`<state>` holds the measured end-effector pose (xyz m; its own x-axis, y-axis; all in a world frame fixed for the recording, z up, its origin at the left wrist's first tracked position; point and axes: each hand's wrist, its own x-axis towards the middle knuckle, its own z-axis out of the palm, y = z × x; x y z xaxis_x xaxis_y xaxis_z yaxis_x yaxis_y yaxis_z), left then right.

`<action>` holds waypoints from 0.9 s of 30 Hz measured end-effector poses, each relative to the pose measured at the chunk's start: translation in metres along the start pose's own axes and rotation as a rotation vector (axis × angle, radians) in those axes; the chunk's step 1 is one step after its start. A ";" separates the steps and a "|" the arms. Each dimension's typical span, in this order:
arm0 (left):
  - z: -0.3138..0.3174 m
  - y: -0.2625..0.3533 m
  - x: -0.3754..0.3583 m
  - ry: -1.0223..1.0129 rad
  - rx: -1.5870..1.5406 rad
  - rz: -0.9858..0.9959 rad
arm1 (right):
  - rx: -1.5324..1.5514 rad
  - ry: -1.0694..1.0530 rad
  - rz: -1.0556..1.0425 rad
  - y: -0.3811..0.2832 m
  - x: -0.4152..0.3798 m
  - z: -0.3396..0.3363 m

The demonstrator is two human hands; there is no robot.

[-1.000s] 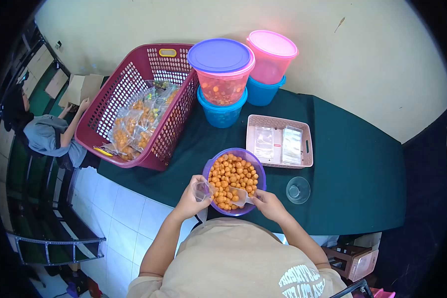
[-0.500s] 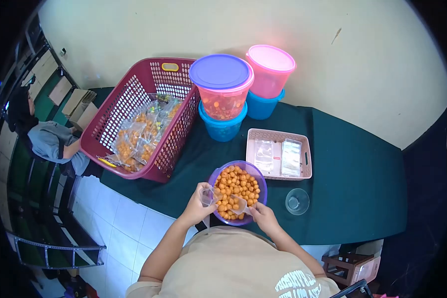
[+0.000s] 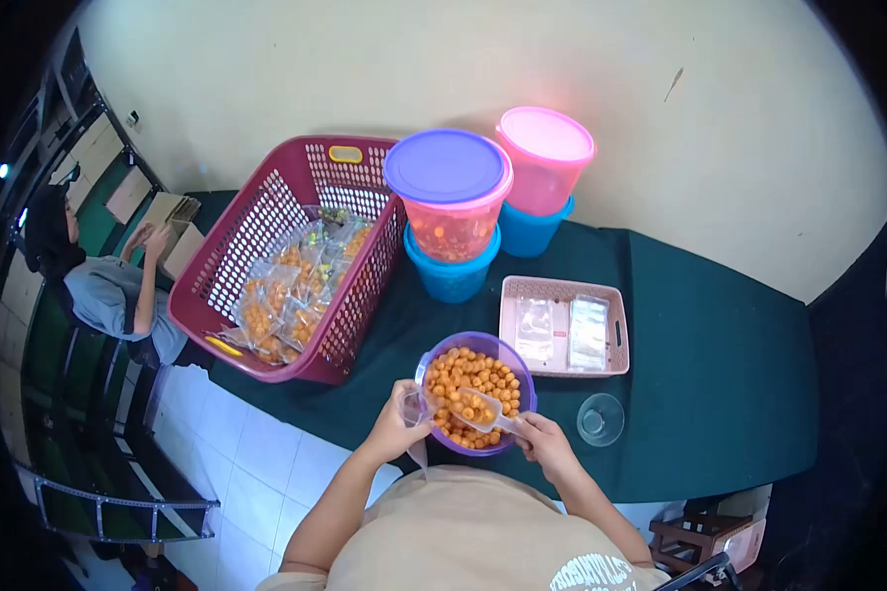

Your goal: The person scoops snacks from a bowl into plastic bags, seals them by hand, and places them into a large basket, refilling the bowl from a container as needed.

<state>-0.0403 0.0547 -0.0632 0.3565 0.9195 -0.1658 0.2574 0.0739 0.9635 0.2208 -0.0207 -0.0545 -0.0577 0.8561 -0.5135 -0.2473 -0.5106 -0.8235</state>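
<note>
A purple bowl (image 3: 533, 391) full of round orange snack balls (image 3: 453, 370) stands at the table's front edge. My right hand (image 3: 545, 442) is closed around the handle of a clear plastic scoop (image 3: 495, 418). Several orange balls lie in the scoop, which is over the bowl. At the bowl's left rim, my left hand (image 3: 397, 426) grips a clear plastic bag (image 3: 417, 406), its mouth held round and open towards the scoop. The bag's lower part hangs below my fingers.
A maroon basket (image 3: 337, 366) of filled bags stands left. Lidded tubs (image 3: 453, 217) are stacked behind the bowl. A pink tray (image 3: 616, 366) holds flat clear packets, with a glass bowl (image 3: 600, 421) in front. Another person (image 3: 108, 295) sits far left.
The scoop has come up out of the orange balls with several in it, and tilts towards the bag. The whole view has shifted slightly. The other person's hands have risen.
</note>
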 end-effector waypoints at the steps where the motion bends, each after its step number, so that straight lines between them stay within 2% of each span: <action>1: -0.004 -0.004 0.003 0.005 0.005 0.018 | 0.055 -0.015 0.035 -0.004 0.001 -0.005; 3: -0.012 -0.014 0.001 0.032 -0.059 -0.033 | 0.137 -0.006 0.050 0.002 0.006 -0.013; 5: -0.019 -0.024 0.001 0.037 -0.035 -0.004 | 0.139 0.013 -0.010 0.005 0.009 -0.018; 7: -0.022 -0.012 -0.007 0.051 0.157 -0.089 | 0.143 -0.013 -0.021 0.006 0.011 -0.019; 9: -0.025 -0.017 -0.011 0.055 0.183 -0.120 | 0.104 0.049 -0.131 0.006 0.010 -0.016; 14: -0.025 -0.020 -0.023 0.084 0.230 -0.183 | 0.094 0.033 -0.185 0.004 0.014 -0.016; 16: -0.022 -0.011 -0.028 0.227 0.447 0.087 | 0.124 0.027 -0.204 -0.003 0.009 -0.012; 17: -0.020 -0.005 -0.031 0.231 0.445 0.083 | 0.122 0.011 -0.235 -0.008 0.006 -0.010; 19: -0.016 0.035 -0.034 0.244 0.775 0.229 | 0.118 -0.003 -0.264 -0.019 0.001 -0.005; 25: -0.003 0.056 -0.025 0.182 0.775 0.242 | 0.136 -0.106 -0.258 -0.054 -0.005 0.008; 27: 0.001 0.061 -0.023 0.185 0.776 0.250 | 0.130 -0.158 -0.189 -0.063 -0.006 0.011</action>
<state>-0.0323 0.0377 -0.0009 0.3493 0.9270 0.1363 0.7598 -0.3654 0.5378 0.2264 0.0073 0.0027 -0.1464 0.9423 -0.3012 -0.3894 -0.3348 -0.8581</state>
